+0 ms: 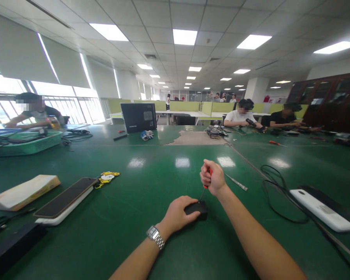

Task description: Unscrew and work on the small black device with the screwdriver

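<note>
On the green table, a small black box (202,211) lies under my left hand (179,212), which grips it between thumb and fingers. A metal watch sits on that wrist. My right hand (212,177) is closed around the red handle of a screwdriver (205,187). The tool's shaft slants down and its tip meets the top of the box near my left fingertips. Whether the tip sits in a screw is too small to tell. To the right of my right hand lies a thin, clear-handled tool (237,182), perhaps another screwdriver.
At left are a phone (66,197) on a white object, a tissue pack (25,190) and a green basket (27,144). A white power strip (322,210) and black cables lie at right. A monitor (138,117) stands farther back. Several people sit around the table.
</note>
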Action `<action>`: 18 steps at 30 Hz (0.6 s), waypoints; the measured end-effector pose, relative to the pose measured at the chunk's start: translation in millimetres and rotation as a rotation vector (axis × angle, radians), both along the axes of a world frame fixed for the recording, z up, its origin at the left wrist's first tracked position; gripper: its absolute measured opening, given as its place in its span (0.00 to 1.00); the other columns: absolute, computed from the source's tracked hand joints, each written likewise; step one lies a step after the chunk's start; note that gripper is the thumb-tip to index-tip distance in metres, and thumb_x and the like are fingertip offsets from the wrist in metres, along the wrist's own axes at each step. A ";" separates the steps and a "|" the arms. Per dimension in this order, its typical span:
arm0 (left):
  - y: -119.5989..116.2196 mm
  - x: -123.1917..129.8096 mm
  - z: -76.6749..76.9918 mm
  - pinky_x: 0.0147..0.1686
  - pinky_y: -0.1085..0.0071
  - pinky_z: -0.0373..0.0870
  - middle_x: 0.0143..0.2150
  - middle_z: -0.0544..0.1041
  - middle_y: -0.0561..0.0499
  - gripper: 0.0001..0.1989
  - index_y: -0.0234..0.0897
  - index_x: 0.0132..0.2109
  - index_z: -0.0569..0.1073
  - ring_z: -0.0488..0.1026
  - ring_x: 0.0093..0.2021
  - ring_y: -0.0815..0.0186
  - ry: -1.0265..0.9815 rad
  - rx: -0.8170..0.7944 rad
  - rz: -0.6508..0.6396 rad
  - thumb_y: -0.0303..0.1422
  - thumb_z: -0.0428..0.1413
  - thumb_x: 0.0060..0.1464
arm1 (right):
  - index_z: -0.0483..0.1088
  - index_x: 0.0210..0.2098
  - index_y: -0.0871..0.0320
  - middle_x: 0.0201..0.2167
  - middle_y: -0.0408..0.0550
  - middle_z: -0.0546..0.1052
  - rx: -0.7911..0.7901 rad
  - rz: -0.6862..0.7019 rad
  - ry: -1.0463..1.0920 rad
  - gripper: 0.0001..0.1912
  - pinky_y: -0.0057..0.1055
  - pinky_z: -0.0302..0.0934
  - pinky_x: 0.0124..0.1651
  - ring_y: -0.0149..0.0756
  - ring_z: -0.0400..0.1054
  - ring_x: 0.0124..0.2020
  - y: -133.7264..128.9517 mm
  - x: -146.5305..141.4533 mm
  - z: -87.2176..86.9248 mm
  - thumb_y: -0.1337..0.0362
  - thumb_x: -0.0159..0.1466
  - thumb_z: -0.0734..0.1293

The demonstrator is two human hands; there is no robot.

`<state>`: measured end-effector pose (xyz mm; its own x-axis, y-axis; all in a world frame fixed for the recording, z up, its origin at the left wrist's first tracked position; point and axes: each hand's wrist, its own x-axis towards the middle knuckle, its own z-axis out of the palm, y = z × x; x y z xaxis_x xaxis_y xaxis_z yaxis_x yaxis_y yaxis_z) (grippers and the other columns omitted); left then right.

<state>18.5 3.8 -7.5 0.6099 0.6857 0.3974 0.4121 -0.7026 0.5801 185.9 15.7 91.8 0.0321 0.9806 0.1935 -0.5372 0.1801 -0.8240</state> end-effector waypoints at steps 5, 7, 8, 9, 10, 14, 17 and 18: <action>0.5 -0.7 1.5 0.46 0.67 0.68 0.45 0.77 0.49 0.17 0.40 0.49 0.75 0.73 0.44 0.59 0.018 0.018 -0.015 0.37 0.60 0.53 | 0.62 0.16 0.58 0.07 0.31 0.50 -0.086 0.080 -0.148 0.19 0.18 0.32 0.10 0.19 0.40 0.08 12.0 -14.3 -15.1 0.53 0.52 0.70; 1.3 -0.8 1.8 0.46 0.67 0.68 0.44 0.77 0.49 0.17 0.40 0.50 0.74 0.73 0.44 0.59 0.031 0.029 -0.020 0.37 0.60 0.53 | 0.61 0.16 0.58 0.07 0.31 0.50 -0.115 0.057 -0.131 0.19 0.18 0.31 0.10 0.19 0.40 0.08 14.3 -14.1 -14.5 0.53 0.51 0.70; 1.7 -0.9 1.8 0.46 0.67 0.68 0.44 0.77 0.49 0.17 0.40 0.50 0.74 0.73 0.44 0.59 0.038 0.035 -0.020 0.37 0.60 0.53 | 0.61 0.16 0.58 0.07 0.31 0.49 -0.113 0.054 -0.106 0.19 0.18 0.32 0.10 0.20 0.40 0.08 14.3 -12.1 -11.8 0.53 0.52 0.69; 2.2 -1.0 1.7 0.46 0.67 0.68 0.44 0.77 0.49 0.17 0.40 0.50 0.74 0.73 0.43 0.59 0.046 0.039 -0.022 0.38 0.60 0.53 | 0.61 0.16 0.58 0.07 0.31 0.49 -0.102 0.062 -0.079 0.19 0.18 0.33 0.10 0.20 0.40 0.08 13.5 -9.4 -8.0 0.54 0.53 0.68; 2.7 -1.0 1.6 0.46 0.67 0.68 0.43 0.77 0.49 0.17 0.40 0.50 0.74 0.73 0.43 0.59 0.051 0.043 -0.025 0.38 0.61 0.53 | 0.61 0.16 0.58 0.07 0.31 0.49 -0.086 0.082 -0.056 0.19 0.18 0.33 0.10 0.20 0.40 0.09 12.2 -6.4 -3.6 0.54 0.54 0.68; 4.2 -1.1 0.6 0.45 0.67 0.68 0.42 0.77 0.49 0.19 0.41 0.50 0.75 0.73 0.42 0.59 0.063 0.052 -0.023 0.42 0.61 0.52 | 0.61 0.16 0.58 0.08 0.31 0.49 -0.063 0.187 -0.007 0.19 0.18 0.33 0.10 0.21 0.39 0.09 6.3 0.3 8.0 0.55 0.56 0.66; 4.6 -1.4 -0.6 0.44 0.67 0.68 0.42 0.77 0.49 0.20 0.41 0.50 0.74 0.73 0.42 0.59 0.064 0.061 -0.018 0.43 0.61 0.52 | 0.61 0.15 0.58 0.08 0.32 0.49 -0.061 0.196 -0.012 0.19 0.19 0.33 0.10 0.21 0.39 0.09 6.3 -1.4 6.7 0.56 0.56 0.66; 4.6 -1.5 -0.9 0.44 0.67 0.68 0.42 0.77 0.49 0.20 0.41 0.50 0.74 0.73 0.42 0.59 0.064 0.064 -0.017 0.43 0.61 0.52 | 0.62 0.15 0.58 0.08 0.32 0.49 -0.059 0.189 -0.018 0.19 0.19 0.33 0.10 0.21 0.39 0.09 7.0 -2.1 5.5 0.56 0.56 0.66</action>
